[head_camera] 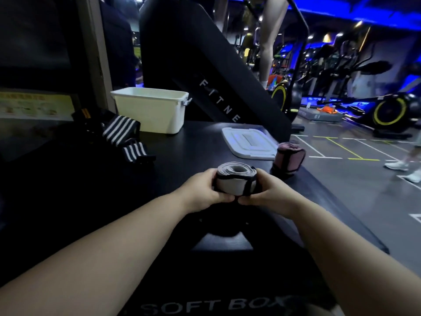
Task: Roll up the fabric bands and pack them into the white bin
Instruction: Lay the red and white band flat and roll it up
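Matte black padded box (223, 270) below — left hand (205, 190) and right hand (271, 190) clasp a soft grey fabric roll (230, 184), black-edged, tightly coiled.

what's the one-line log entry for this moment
left hand: grips grey band roll | right hand: grips it too | white bin: open, back left | lid: off, lying flat | pink roll: beside lid

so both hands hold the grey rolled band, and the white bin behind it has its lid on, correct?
No, per the head view. The left hand and right hand do hold the grey rolled band, but the white bin is open; its lid lies flat on the black surface to its right.
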`<move>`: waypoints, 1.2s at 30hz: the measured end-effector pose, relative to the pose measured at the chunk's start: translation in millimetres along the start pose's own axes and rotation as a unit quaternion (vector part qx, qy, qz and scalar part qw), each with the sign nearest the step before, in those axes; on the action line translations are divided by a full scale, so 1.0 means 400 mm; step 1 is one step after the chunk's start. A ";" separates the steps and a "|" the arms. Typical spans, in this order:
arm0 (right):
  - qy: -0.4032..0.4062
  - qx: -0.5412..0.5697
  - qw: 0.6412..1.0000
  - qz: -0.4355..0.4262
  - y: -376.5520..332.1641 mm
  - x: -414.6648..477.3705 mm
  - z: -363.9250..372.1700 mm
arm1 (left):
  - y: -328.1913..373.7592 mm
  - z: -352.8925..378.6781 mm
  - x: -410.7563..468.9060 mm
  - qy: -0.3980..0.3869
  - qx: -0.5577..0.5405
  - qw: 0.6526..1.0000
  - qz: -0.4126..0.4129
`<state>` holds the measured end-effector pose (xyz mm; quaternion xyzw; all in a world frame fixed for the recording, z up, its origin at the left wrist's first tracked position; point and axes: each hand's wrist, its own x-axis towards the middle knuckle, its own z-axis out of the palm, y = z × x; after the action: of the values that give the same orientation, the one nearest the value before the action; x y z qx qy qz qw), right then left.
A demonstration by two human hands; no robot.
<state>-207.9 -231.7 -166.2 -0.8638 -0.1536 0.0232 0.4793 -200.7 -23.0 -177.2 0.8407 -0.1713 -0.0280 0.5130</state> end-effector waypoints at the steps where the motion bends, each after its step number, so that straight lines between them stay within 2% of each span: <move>1: 0.015 0.006 1.000 0.005 0.018 -0.020 -0.032 | 0.018 0.037 0.020 -0.011 -0.001 1.000 0.000; 7: 0.094 0.043 0.994 0.017 0.121 -0.098 -0.187 | 0.116 0.220 0.122 -0.055 0.009 0.998 0.014; 12: 0.142 0.038 0.988 0.041 0.181 -0.082 -0.274 | 0.140 0.315 0.191 -0.012 0.030 0.999 0.025; 29: 0.161 0.114 0.980 0.026 0.303 -0.005 -0.340 | 0.140 0.380 0.304 0.040 0.047 0.998 0.019; 36: 0.187 0.125 0.974 0.025 0.311 -0.006 -0.327 | 0.149 0.378 0.299 0.031 0.050 0.998 0.007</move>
<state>-155.6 -401.2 -199.9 -0.7896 -0.0357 -0.1082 0.6029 -137.5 -214.6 -181.1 0.8645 -0.1623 0.0097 0.4756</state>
